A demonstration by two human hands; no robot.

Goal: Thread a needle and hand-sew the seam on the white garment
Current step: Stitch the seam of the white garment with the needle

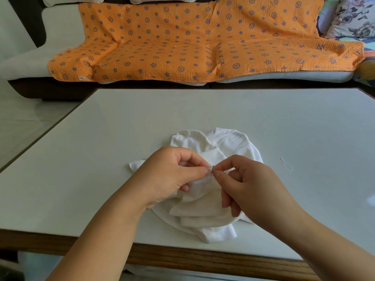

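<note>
Fingers of the left hand (172,175) pinched a raised fold of the white garment (229,142) on the table (101,138). Fingers of the right hand (249,185) pinched the needle (211,166) against that fold, slanting toward the left fingertips.

The left hand (172,173) and right hand (249,183) meet, fingertips pinched.

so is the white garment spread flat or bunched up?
Bunched up: the white garment lies in overlapping folds on the table, one edge lifted and pinched by the left hand.
</note>
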